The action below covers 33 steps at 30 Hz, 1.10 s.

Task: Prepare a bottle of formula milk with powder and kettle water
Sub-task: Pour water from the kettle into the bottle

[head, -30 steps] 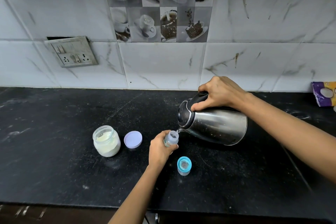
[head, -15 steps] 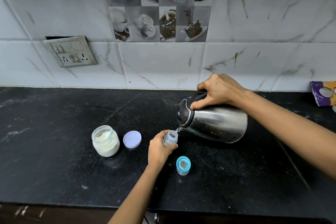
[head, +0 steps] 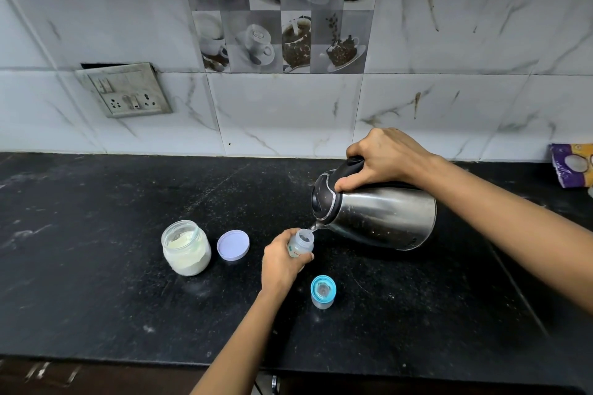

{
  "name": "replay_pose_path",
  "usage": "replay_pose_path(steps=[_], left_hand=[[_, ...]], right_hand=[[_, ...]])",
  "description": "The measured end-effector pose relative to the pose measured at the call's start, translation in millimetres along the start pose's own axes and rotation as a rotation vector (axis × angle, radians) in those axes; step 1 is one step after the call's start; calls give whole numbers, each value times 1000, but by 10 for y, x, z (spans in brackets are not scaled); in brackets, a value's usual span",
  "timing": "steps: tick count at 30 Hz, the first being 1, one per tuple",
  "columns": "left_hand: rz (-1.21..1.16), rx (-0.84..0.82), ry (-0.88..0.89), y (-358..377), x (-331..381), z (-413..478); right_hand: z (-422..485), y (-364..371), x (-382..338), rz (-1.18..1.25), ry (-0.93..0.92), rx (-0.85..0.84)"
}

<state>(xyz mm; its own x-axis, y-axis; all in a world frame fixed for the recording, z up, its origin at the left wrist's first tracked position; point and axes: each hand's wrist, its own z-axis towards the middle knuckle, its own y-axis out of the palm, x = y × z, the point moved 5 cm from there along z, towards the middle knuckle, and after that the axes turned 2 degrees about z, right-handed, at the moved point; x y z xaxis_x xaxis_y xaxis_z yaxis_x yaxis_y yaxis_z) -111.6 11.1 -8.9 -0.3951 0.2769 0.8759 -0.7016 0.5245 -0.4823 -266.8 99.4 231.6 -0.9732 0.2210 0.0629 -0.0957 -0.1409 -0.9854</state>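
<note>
Steel-bodied, the kettle (head: 382, 218) is tipped over above the black tabletop (head: 96, 298), its spout right at the open mouth of the small clear bottle (head: 301, 242). We see the right hand (head: 382, 157) with its grip clamped round the kettle's black handle, and the left hand (head: 280, 261) with its grip wrapped round the bottle, about midway between the tabletop's front and back edges. Just nearer the front edge stands a blue-ringed bottle top (head: 323, 292). Toward the left edge we find a glass jar of pale powder (head: 186, 248), open, with a lilac lid (head: 233, 245) lying flat just beside it. A purple packet (head: 572, 168) lies at the back right.
</note>
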Motion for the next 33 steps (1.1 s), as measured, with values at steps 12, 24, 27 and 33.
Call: replay_pose_path(steps=[12,24,27,33], left_hand=[[-15,16,2,-17,-26,-10],[-30,24,-3,-20,-23,-33],[-31,26,-12,-31,1,-49],[-42,28,-19,-30,-8,-58]], right_hand=[[-7,34,-45,33,-5,-15],[-18,96,-76,41,8,-7],[-29,122,-79,45,18,-5],[-34,173,-84,52,26,-18]])
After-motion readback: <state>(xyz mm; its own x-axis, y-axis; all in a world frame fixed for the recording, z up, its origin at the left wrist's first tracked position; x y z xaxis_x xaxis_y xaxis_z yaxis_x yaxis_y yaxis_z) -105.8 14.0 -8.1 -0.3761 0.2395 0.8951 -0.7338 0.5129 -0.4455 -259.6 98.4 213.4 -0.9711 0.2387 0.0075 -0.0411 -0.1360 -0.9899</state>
